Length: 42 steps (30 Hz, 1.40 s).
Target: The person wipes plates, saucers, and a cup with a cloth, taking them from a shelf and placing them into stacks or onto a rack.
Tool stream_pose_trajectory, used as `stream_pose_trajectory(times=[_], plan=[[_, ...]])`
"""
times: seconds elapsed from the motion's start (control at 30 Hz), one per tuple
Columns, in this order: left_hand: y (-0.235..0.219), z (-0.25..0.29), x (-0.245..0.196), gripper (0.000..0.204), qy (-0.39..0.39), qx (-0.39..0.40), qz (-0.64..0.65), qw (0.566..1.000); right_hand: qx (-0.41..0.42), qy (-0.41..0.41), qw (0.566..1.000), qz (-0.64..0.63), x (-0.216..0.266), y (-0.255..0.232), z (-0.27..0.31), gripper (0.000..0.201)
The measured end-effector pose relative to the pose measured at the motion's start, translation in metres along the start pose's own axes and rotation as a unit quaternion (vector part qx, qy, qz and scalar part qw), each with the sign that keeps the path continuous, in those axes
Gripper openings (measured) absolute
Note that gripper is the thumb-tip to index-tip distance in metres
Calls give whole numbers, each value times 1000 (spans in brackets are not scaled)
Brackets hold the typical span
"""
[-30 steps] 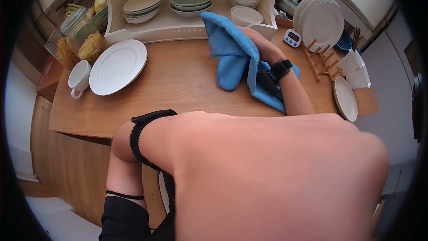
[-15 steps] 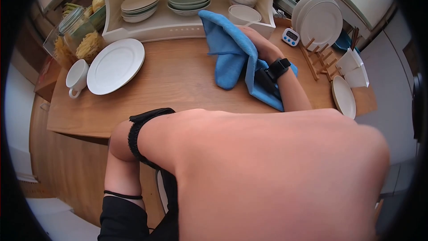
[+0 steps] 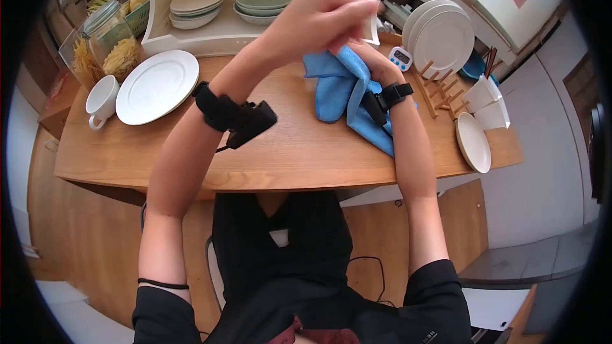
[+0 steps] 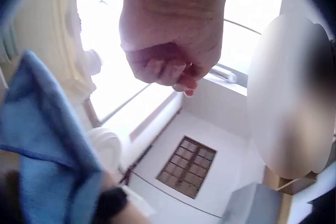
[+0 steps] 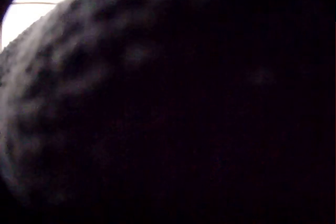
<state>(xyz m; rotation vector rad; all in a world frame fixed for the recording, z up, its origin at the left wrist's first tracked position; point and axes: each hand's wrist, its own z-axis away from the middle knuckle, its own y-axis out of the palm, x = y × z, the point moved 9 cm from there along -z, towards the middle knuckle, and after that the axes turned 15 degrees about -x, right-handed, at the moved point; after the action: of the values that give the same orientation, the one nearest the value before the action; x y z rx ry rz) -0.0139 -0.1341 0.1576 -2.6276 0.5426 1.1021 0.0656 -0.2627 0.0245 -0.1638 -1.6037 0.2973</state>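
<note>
My left hand (image 3: 322,24) is raised over the table, in front of the shelf, with its fingers curled in. In the left wrist view, those curled fingers (image 4: 169,70) show nothing between them. A blue cloth (image 3: 333,95) hangs in folds from my right hand (image 3: 377,67), which grips its upper part, fingertips partly hidden by the left hand. One side of the cloth drapes below the right wrist. Dark, blurred fabric (image 5: 63,71) fills most of the right wrist view and hides the right hand there.
On the left stand a white plate (image 3: 159,86), a white cup (image 3: 103,97) and jars of pasta (image 3: 121,57). A cream shelf (image 3: 159,43) at the back holds stacked dishes. At right are a timer (image 3: 400,59), upright plates (image 3: 446,41), a wooden rack (image 3: 437,92) and an oval dish (image 3: 473,143).
My left hand and forearm, earlier bent up close before the head camera, have swung forward and down to above the cloth. The right hand still holds the cloth in nearly the same place.
</note>
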Motion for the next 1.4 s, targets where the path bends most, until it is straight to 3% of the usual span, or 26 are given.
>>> stream_pose_trajectory(times=[0.1,0.13,0.2,0.37,0.5,0.57,0.67,0.77,0.8,0.87,0.93,1.0,1.13,1.4], plan=[[-53,6,62,42,-95,-134,-30,986,-57,10,997,50,-10,-29,-6,45],[-62,11,68,42,-92,-136,-27,986,-58,7,997,55,-9,-37,-2,45],[-87,22,92,42,-150,-197,18,969,-37,-63,984,161,-1,-49,12,44],[-108,31,133,42,-185,-229,62,954,-36,-81,928,361,20,-88,52,39],[-111,39,146,40,-214,-243,62,944,-13,-128,909,395,32,-111,71,34],[-112,41,147,35,-224,-246,67,941,-67,-132,896,418,46,-139,72,29],[-115,42,149,27,-233,-268,66,932,-152,-183,838,492,74,-193,51,28],[-114,45,148,19,-240,-283,66,926,-240,-256,716,604,99,-232,27,40],[-113,44,147,19,-240,-282,65,926,-241,-256,717,602,101,-235,18,40],[-113,44,145,16,-239,-284,65,926,-275,-292,637,658,109,-238,7,38],[-114,43,147,16,-239,-280,62,928,-276,-262,629,678,105,-245,-10,37],[-113,44,149,17,-242,-274,60,929,-220,-160,601,751,86,-256,-29,38],[-113,44,149,17,-243,-279,77,926,-191,-129,533,814,81,-259,-39,38],[-114,44,148,18,-243,-277,74,927,-182,-99,508,836,82,-263,-43,21]])
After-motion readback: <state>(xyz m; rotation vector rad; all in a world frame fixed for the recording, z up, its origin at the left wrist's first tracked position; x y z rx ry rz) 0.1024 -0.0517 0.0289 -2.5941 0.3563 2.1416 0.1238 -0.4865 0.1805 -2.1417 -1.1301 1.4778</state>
